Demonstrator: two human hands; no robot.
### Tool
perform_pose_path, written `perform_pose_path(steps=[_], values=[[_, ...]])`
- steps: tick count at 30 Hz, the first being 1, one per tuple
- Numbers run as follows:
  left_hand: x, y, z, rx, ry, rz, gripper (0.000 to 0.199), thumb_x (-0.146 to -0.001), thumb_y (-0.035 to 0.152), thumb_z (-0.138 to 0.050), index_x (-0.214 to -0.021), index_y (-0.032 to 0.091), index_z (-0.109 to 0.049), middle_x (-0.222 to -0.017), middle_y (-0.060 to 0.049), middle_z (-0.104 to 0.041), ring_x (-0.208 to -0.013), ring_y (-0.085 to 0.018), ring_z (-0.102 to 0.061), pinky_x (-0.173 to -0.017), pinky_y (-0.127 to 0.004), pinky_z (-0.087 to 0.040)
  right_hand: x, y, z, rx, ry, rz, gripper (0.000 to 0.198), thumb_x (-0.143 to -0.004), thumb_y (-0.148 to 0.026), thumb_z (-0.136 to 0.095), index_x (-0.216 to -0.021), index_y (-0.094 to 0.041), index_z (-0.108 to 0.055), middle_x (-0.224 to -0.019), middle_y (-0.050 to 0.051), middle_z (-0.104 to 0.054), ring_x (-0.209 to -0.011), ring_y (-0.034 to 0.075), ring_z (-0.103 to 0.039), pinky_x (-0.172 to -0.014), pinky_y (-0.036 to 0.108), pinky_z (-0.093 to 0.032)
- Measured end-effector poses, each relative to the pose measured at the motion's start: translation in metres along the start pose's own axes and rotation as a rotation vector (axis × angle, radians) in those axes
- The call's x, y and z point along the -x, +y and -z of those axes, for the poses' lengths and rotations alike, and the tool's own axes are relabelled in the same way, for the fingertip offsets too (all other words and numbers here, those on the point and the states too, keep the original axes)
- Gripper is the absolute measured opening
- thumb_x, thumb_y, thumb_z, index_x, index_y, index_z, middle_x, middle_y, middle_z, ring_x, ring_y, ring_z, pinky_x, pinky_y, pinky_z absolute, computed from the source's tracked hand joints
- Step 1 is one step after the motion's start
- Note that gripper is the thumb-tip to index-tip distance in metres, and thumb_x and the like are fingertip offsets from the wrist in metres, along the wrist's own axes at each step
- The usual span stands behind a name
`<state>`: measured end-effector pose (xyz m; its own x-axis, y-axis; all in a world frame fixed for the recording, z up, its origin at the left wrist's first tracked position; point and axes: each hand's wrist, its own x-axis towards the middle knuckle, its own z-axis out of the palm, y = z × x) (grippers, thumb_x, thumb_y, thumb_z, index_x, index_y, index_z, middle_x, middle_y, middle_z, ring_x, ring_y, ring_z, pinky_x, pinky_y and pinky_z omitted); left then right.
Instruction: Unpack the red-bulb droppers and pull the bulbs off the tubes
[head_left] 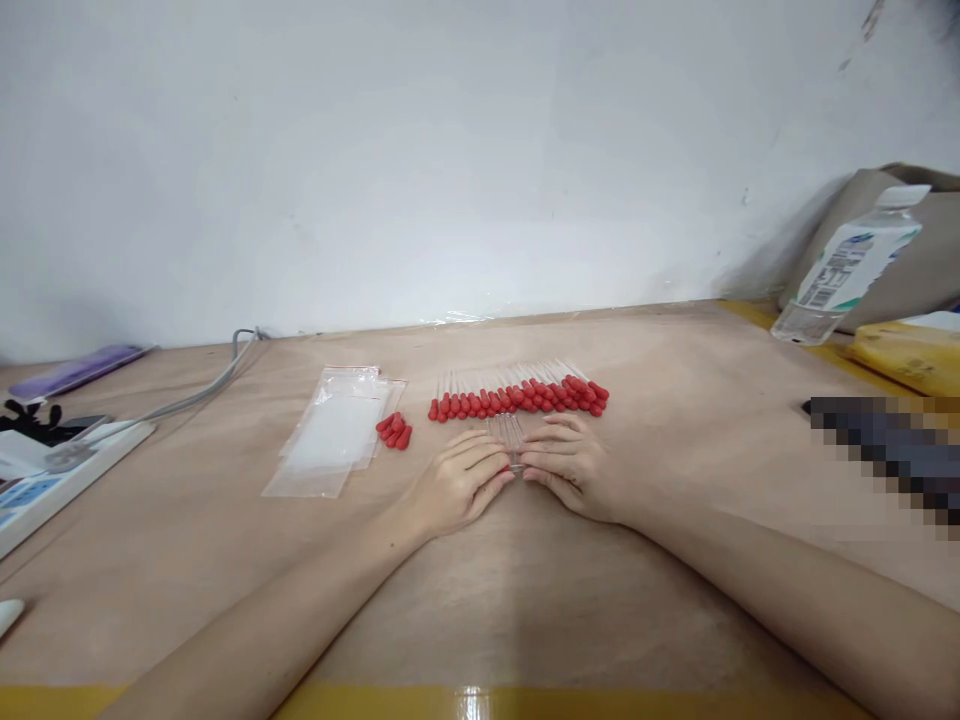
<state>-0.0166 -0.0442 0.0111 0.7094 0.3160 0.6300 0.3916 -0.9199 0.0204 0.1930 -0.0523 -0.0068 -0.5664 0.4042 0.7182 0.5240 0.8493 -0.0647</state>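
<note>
My left hand [472,475] and my right hand [566,465] meet on the table, fingers curled in from both sides around several clear glass dropper tubes [505,430]. The tubes point away from me, and their near ends show in the narrow gap between my fingertips. A bit of red shows by my left fingertips; what it is stays hidden. Just beyond my hands lies a row of glass droppers with red rubber bulbs [517,398], bulbs toward me and thin tips toward the wall. Loose red rubber bulbs [394,431] sit in a small pile left of the row.
Clear zip bags [330,430] lie overlapped at the left. Farther left are a power strip [75,475] with a grey cable [210,390] and a purple packet [79,370]. A plastic bottle [855,265] leans against a grey bag [926,235] at right, near a yellow packet [907,355].
</note>
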Motion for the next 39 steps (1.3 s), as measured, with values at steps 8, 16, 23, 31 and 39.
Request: perform_pose_path(steps=[8,16,23,31,39], values=[[0.000,-0.001,0.001,0.019,-0.083,0.021,0.015,-0.085,0.021,-0.046,-0.091,0.016,-0.059,-0.096,-0.007,-0.066,-0.095,-0.016,-0.060,-0.098,-0.039,-0.041,-0.001,-0.005,0.005,0.001,-0.019,0.041,0.013,-0.085,-0.017,-0.047,-0.084,-0.019,-0.060,-0.085,0.003,-0.067,-0.084,0.013,-0.060,-0.081,0.032,-0.046],[0.002,-0.002,0.002,0.014,-0.102,0.014,0.014,-0.085,0.018,-0.047,-0.090,0.015,-0.060,-0.092,-0.006,-0.067,-0.096,-0.016,-0.060,-0.099,-0.039,-0.039,0.005,-0.003,0.003,-0.002,0.028,0.081,0.015,-0.086,-0.016,-0.046,-0.091,-0.018,-0.060,-0.092,0.005,-0.066,-0.095,0.014,-0.059,-0.088,0.030,-0.049],[0.003,-0.002,0.004,0.035,-0.102,0.015,0.013,-0.086,0.019,-0.046,-0.089,0.016,-0.059,-0.089,-0.006,-0.067,-0.096,-0.016,-0.060,-0.097,-0.038,-0.042,0.008,-0.001,0.006,0.054,0.075,0.138,0.014,-0.083,-0.013,-0.050,-0.093,-0.016,-0.061,-0.093,0.007,-0.067,-0.097,0.016,-0.059,-0.088,0.033,-0.049],[0.007,-0.004,0.005,0.043,-0.003,-0.068,0.010,-0.084,0.017,-0.051,-0.091,0.014,-0.058,-0.088,-0.007,-0.067,-0.102,-0.019,-0.058,-0.097,-0.039,-0.042,0.004,-0.002,0.010,0.044,0.148,0.193,0.020,-0.081,-0.011,-0.054,-0.100,-0.015,-0.059,-0.094,0.007,-0.068,-0.100,0.017,-0.058,-0.090,0.034,-0.048],[0.018,-0.034,0.031,-0.084,0.249,0.354,0.015,-0.085,0.021,-0.050,-0.091,0.018,-0.063,-0.086,-0.005,-0.062,-0.082,-0.016,-0.058,-0.075,-0.031,-0.048,0.004,0.006,0.013,0.151,0.197,-0.144,0.015,-0.082,-0.019,-0.053,-0.092,-0.020,-0.064,-0.074,0.004,-0.064,-0.074,0.016,-0.056,-0.066,0.031,-0.048]])
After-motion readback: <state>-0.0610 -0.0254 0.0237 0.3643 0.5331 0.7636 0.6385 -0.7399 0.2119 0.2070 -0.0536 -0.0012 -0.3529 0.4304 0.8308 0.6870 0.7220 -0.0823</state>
